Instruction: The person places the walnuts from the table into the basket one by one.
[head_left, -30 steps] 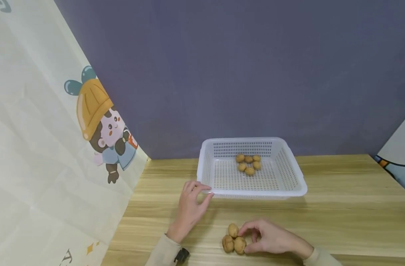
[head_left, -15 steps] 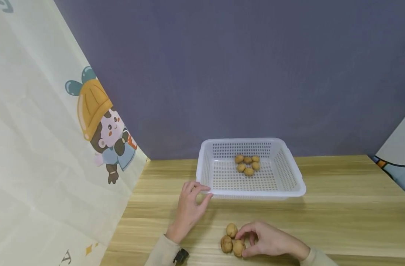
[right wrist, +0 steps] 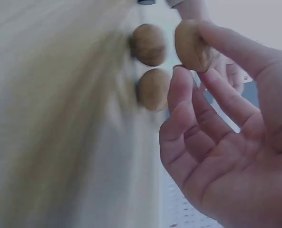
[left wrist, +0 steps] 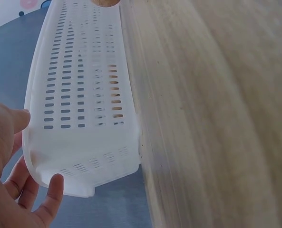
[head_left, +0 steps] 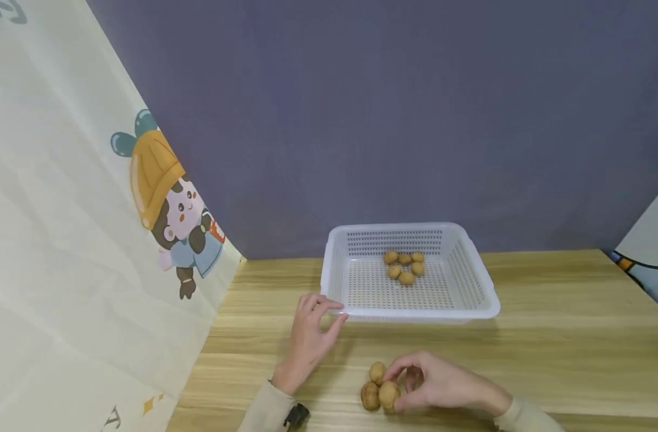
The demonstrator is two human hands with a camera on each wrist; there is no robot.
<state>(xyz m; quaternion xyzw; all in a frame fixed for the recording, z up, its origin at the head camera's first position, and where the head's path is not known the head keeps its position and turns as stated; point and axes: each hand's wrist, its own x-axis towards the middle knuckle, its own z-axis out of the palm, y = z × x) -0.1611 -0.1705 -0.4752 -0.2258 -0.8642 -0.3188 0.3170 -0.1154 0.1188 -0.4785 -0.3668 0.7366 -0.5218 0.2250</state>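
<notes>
Between the thumb and fingertips of my right hand point(head_left: 442, 381) is a walnut point(head_left: 389, 395); the right wrist view shows this walnut point(right wrist: 193, 46) pinched and held slightly off the table. Two more walnuts, one nearer the basket point(head_left: 377, 372) and one to the left point(head_left: 369, 396), lie on the wood beside it. My left hand point(head_left: 309, 336) grips the near left corner of a white perforated plastic basket point(head_left: 415, 313), thumb and fingers on either side of its rim in the left wrist view. Inside the basket, several walnuts point(head_left: 404, 267) sit in a cluster toward the back.
The wooden table point(head_left: 566, 342) meets a dark grey-blue backdrop point(head_left: 415, 120) behind the basket. A pale sheet with a cartoon figure point(head_left: 177, 210) hangs at the left. At the far right edge another printed sheet point(head_left: 655, 282) shows partly.
My right hand has closed its fingertips on the nearest walnut and raised it a little from the table. The left hand stays at the basket corner.
</notes>
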